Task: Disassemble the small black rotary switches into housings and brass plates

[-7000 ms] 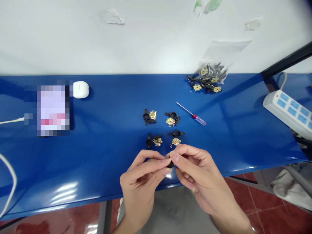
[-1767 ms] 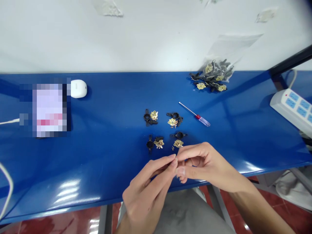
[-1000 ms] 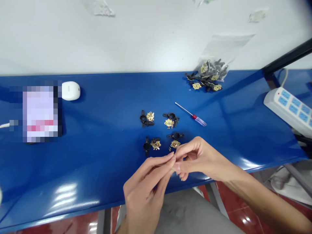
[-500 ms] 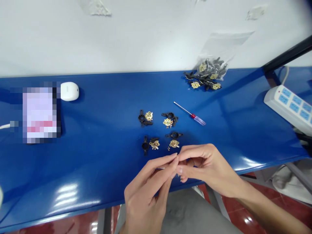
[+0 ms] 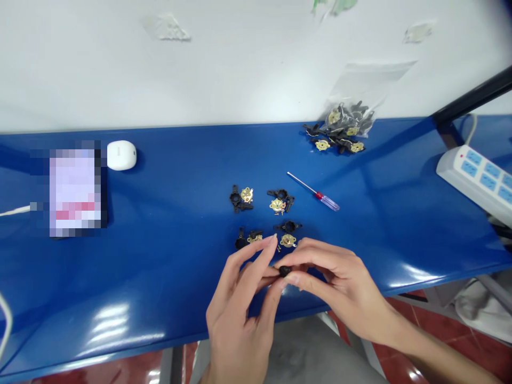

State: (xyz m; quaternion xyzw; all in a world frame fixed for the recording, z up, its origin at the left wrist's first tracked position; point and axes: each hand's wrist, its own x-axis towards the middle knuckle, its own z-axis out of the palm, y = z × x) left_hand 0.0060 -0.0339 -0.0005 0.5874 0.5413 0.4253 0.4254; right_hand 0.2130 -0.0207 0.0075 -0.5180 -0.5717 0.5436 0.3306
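A small black plastic part (image 5: 285, 271) shows between the fingertips just above the table's near edge. My right hand (image 5: 334, 272) pinches it between thumb and index finger. From the other side my left hand (image 5: 246, 298) holds it with the thumb and a finger behind, while two of its fingers stretch out above. Most of the part is hidden by the fingers. Beyond the hands lie a brass disc (image 5: 288, 240) with small screws (image 5: 279, 248), a black ring-shaped housing (image 5: 290, 226), and another black housing (image 5: 241, 244) partly covered by my left hand.
Two more sets lie farther back, with brass discs (image 5: 247, 194) and black housings (image 5: 282, 194). To their right is a screwdriver (image 5: 314, 192). A clear bag (image 5: 352, 114) of parts leans on the wall. A power strip (image 5: 480, 173), a white case (image 5: 122, 155) and a blurred-out device (image 5: 76, 192) are at the sides.
The fingers of my left hand have lifted and spread, so the black part now shows between both hands. The whole view has shifted slightly.
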